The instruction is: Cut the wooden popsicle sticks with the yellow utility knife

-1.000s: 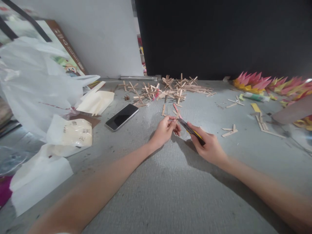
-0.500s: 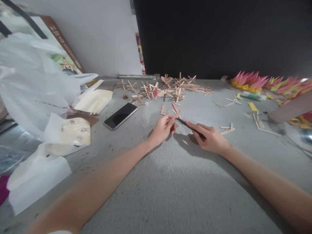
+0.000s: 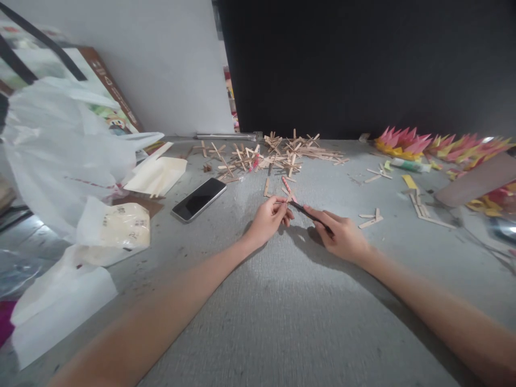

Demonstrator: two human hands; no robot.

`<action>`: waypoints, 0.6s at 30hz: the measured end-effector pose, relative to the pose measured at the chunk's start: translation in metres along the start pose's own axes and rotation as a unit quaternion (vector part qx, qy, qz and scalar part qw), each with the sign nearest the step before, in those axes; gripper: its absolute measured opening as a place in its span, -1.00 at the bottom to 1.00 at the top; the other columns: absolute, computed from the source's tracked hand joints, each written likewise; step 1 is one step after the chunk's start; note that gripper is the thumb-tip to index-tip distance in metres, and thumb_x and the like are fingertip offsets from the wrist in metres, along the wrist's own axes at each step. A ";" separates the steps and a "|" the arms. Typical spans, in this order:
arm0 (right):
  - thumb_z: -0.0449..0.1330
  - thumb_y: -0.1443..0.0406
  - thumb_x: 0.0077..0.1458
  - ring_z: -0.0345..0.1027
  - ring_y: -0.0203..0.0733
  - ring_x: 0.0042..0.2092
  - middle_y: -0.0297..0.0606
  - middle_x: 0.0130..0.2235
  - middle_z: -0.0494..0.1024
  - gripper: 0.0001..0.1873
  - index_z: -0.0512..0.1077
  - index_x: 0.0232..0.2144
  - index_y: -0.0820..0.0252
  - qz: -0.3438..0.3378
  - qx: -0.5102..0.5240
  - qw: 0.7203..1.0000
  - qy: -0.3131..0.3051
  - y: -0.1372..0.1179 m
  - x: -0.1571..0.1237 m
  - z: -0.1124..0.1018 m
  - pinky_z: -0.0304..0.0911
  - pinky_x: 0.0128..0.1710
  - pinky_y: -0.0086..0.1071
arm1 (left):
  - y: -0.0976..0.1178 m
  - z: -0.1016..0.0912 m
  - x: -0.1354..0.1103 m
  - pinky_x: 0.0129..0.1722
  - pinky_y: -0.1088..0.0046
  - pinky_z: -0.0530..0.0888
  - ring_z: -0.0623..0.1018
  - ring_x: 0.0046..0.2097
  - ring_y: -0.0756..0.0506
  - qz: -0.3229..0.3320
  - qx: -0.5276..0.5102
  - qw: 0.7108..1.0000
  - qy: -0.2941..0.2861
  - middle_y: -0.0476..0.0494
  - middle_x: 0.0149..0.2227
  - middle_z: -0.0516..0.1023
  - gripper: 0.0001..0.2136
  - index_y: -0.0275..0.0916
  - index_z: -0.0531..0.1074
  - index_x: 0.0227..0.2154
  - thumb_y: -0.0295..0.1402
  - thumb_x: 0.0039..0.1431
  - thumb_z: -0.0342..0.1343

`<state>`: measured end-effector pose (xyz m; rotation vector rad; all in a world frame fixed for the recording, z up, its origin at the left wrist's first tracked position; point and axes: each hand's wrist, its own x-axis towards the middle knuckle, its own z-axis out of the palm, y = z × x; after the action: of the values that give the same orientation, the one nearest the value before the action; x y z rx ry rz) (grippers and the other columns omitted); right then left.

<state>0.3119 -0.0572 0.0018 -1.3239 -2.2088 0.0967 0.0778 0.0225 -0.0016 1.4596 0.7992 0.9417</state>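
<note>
"wooden stick (image 3: 289, 197), where is it?"
"pinched in the fingertips of the left hand (image 3: 269, 219), on this side of the pile (image 3: 296, 156)."
"and the right hand (image 3: 342, 235)?"
"wrapped around a dark cutter (image 3: 301, 209), tip close by the stick."

Two hands (image 3: 265, 220), one cutter (image 3: 304, 210), one phone (image 3: 199, 199), one white plastic bag (image 3: 60, 145), uncountable wooden sticks (image 3: 312, 151)

A smartphone (image 3: 199, 199) lies screen-up and dark on the grey table (image 3: 242, 328). To its left – a crumpled white plastic bag (image 3: 66, 148) with red print, and a clear-wrapped package (image 3: 127, 224) bearing dark characters. At right, pink-and-yellow folded-paper ornaments (image 3: 403, 143) stand before a black panel (image 3: 363, 64).
</note>
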 end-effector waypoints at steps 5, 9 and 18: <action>0.01 0.29 0.42 0.54 -0.20 -0.35 -0.10 -0.05 0.70 -0.46 0.36 0.38 0.12 0.050 0.027 0.998 0.013 -0.014 -0.001 0.001 0.37 -0.35 -0.35 | -0.004 0.003 -0.001 -0.29 0.41 0.51 0.61 -0.39 -0.03 0.017 0.056 0.998 0.020 -0.13 -0.30 0.66 -0.76 -0.21 0.32 -0.12 -0.13 0.42 0.12; 0.02 0.30 0.41 0.56 -0.18 -0.35 -0.12 -0.07 0.71 -0.46 0.35 0.37 0.12 0.088 0.051 0.995 0.009 -0.028 -0.001 0.001 0.36 -0.34 -0.35 | -0.006 0.005 -0.003 -0.27 0.39 0.52 0.64 -0.35 -0.05 0.023 0.110 0.993 0.031 -0.15 -0.26 0.67 -0.81 -0.20 0.32 -0.11 -0.18 0.45 0.07; 0.04 0.30 0.39 0.41 -0.25 -0.49 -0.17 -0.20 0.70 -0.45 0.34 0.37 0.10 0.160 0.137 0.978 0.008 -0.043 -0.005 0.007 0.29 -0.42 -0.39 | -0.007 0.007 -0.005 -0.21 0.35 0.58 0.71 -0.26 -0.09 0.048 0.120 0.991 0.030 -0.17 -0.22 0.68 -0.77 -0.21 0.33 -0.06 -0.15 0.48 0.06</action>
<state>0.2766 -0.0818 0.0085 -1.4990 -1.8702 0.4919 0.0820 0.0155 -0.0088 1.6961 0.9194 0.9917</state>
